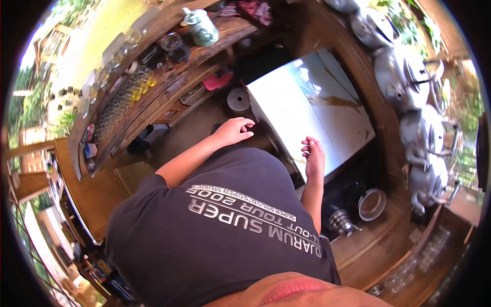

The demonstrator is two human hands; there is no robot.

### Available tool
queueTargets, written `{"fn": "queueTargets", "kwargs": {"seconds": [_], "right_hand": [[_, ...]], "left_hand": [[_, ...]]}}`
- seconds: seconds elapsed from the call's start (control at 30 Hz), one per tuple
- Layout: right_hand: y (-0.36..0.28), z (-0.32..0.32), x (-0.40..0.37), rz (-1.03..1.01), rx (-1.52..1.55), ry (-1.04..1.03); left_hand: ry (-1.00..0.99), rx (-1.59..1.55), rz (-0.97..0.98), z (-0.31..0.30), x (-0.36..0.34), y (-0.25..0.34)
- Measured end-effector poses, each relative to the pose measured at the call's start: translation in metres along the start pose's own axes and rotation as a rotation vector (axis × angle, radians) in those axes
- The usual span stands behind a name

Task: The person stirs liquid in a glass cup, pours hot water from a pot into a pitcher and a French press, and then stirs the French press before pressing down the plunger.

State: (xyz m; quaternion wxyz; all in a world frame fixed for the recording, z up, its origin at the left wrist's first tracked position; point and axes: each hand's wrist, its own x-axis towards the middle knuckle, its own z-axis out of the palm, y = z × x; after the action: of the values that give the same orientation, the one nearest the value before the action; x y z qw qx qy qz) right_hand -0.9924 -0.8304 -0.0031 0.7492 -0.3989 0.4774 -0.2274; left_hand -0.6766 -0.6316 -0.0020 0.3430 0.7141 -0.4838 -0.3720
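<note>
My left hand [234, 131] hovers in front of my dark T-shirt [220, 204], thumb apart from loosely bent fingers, holding nothing. To the right, my right hand [313, 153] is raised with its fingers a little curled and nothing in it. It overlaps the near edge of a glossy white-topped table [286, 97] that reflects light. Just beyond my left hand is a round grey object [238, 99] with a hole in its middle.
Several metal kettles [401, 77] line the right side. A wooden shelf on the left bears rows of glasses [123, 102] and a green-and-white lidded jar [202, 28]. A metal pan [372, 204] and a ridged metal pot [341, 221] sit at lower right.
</note>
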Motion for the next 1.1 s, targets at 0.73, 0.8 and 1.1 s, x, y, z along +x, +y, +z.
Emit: {"fn": "queueTargets", "kwargs": {"seconds": [0.73, 0.8, 1.1], "right_hand": [[0.117, 0.536, 0.106, 0.066, -0.728, -0.776], [0.123, 0.559, 0.117, -0.01, -0.846, -0.795], [0.177, 0.644, 0.179, -0.579, -1.202, -0.784]], "left_hand": [[0.453, -0.031, -0.222, -0.331, -0.145, -0.249], [0.459, -0.034, -0.231, -0.339, -0.136, -0.256], [0.543, 0.027, -0.216, -0.362, -0.121, -0.269]]}}
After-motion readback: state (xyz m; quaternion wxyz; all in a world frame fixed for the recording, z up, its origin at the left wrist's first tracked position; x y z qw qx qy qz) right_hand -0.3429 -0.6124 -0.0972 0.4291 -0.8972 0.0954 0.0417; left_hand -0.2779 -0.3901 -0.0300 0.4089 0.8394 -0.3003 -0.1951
